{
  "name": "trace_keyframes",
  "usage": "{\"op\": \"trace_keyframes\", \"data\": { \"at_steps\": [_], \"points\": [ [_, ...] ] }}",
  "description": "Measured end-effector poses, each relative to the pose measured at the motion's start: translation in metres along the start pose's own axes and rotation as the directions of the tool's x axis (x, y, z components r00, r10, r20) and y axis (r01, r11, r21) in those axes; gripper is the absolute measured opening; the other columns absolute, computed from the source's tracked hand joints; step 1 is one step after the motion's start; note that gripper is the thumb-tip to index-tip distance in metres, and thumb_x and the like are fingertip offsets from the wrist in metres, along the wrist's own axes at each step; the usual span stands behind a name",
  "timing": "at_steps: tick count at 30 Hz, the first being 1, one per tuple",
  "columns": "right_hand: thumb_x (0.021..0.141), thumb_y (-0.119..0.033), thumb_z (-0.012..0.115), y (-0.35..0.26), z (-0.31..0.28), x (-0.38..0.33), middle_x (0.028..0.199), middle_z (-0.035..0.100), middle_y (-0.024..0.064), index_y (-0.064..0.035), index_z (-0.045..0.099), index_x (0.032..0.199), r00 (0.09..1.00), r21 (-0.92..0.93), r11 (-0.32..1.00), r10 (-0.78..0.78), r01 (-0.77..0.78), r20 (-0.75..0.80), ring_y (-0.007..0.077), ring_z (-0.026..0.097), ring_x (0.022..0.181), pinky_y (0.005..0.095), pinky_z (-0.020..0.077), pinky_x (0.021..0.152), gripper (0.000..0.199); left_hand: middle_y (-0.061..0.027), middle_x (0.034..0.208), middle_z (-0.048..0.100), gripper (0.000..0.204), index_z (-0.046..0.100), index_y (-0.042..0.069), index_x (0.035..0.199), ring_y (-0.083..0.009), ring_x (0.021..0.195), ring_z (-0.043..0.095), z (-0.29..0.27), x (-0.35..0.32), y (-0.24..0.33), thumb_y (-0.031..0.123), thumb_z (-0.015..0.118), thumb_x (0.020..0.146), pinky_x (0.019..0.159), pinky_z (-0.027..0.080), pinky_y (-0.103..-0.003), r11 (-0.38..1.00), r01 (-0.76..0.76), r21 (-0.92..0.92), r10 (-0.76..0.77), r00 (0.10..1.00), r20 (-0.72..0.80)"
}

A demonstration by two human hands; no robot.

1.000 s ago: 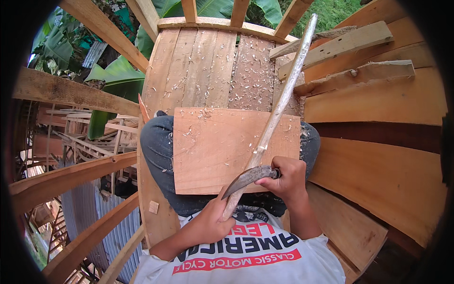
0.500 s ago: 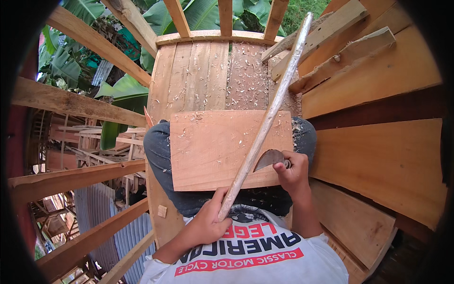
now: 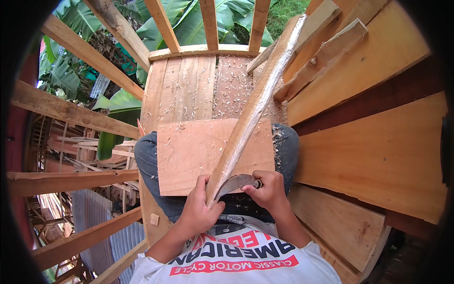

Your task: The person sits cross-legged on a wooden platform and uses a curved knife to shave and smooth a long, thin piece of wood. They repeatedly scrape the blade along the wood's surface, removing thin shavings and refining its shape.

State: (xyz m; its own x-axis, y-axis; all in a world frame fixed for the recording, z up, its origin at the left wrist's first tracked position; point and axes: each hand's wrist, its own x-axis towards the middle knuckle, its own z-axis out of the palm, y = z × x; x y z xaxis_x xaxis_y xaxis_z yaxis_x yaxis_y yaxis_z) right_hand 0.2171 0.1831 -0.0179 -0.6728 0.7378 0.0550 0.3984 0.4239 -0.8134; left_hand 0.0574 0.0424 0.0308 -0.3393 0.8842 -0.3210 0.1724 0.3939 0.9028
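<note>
A long wooden stick [image 3: 257, 102] slants from my lap up to the far right, a pale shaved face along one side. Its near end is in my left hand [image 3: 202, 207], fingers wrapped round it. My right hand [image 3: 267, 189] is closed on the handle of a knife with a curved, dark blade [image 3: 235, 182]. The blade's tip lies against the stick's edge just beyond my left hand. Under the stick, a rectangular wooden board [image 3: 189, 158] rests across my thighs, with curled shavings scattered on it.
Plank flooring [image 3: 182, 90] strewn with shavings lies ahead. Wide boards [image 3: 369, 154] lean along the right, and rough offcuts [image 3: 326, 59] at the far right. Slatted rails [image 3: 75, 177] run down the left side. A small wood block [image 3: 154, 219] sits near my left knee.
The stick has rolled, showing a broad brown face beside the pale one. The knife has moved left and nearer, from over the board onto the stick close to my left hand.
</note>
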Motion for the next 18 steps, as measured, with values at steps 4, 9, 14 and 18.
{"op": "trace_keyframes", "data": {
  "at_steps": [4,9,14,18],
  "points": [
    [0.055,-0.071,0.071,0.001,-0.007,0.005,0.047,0.046,0.0104,-0.0049,0.05,0.052,0.981,-0.233,0.966,-0.142,0.109,-0.132,0.0285,0.053,0.044,0.034,0.0395,0.043,0.069,-0.0119,0.088,0.05,0.055,0.038,-0.001,0.119,-0.016,0.082,0.046,0.002,-0.014,0.01,-0.001,0.055,0.067,0.077,0.038,-0.026,0.996,0.058,-0.074,-0.05,0.993,0.103],
    [0.048,-0.074,0.072,0.008,-0.008,0.013,0.045,0.041,0.0066,-0.0063,0.045,0.051,0.938,-0.33,0.919,-0.291,0.218,-0.19,0.0248,0.048,0.04,0.0323,0.037,0.041,0.073,-0.0268,0.093,0.053,0.056,0.035,-0.003,0.122,-0.0423,0.084,0.056,0.0,-0.023,0.013,0.003,0.049,0.069,0.08,0.044,-0.04,0.999,0.048,-0.02,-0.045,0.992,0.121],
    [0.047,-0.075,0.072,0.004,-0.002,0.014,0.045,0.039,0.0055,-0.0071,0.043,0.051,0.935,-0.343,0.911,-0.304,0.23,-0.182,0.0236,0.046,0.039,0.032,0.0358,0.04,0.073,-0.0309,0.095,0.054,0.056,0.033,-0.005,0.123,-0.0467,0.088,0.056,-0.002,-0.033,0.008,0.004,0.05,0.07,0.081,0.044,-0.044,0.998,0.065,-0.026,-0.062,0.995,0.082],
    [0.047,-0.077,0.07,0.007,0.005,0.016,0.045,0.039,0.0054,-0.007,0.043,0.051,0.938,-0.334,0.917,-0.291,0.217,-0.19,0.0237,0.045,0.039,0.032,0.0355,0.04,0.075,-0.0313,0.094,0.053,0.057,0.031,-0.005,0.123,-0.0461,0.088,0.056,-0.003,-0.04,-0.002,0.005,0.051,0.071,0.081,0.044,-0.044,0.999,0.029,-0.027,-0.028,0.999,0.042]
  ]
}}
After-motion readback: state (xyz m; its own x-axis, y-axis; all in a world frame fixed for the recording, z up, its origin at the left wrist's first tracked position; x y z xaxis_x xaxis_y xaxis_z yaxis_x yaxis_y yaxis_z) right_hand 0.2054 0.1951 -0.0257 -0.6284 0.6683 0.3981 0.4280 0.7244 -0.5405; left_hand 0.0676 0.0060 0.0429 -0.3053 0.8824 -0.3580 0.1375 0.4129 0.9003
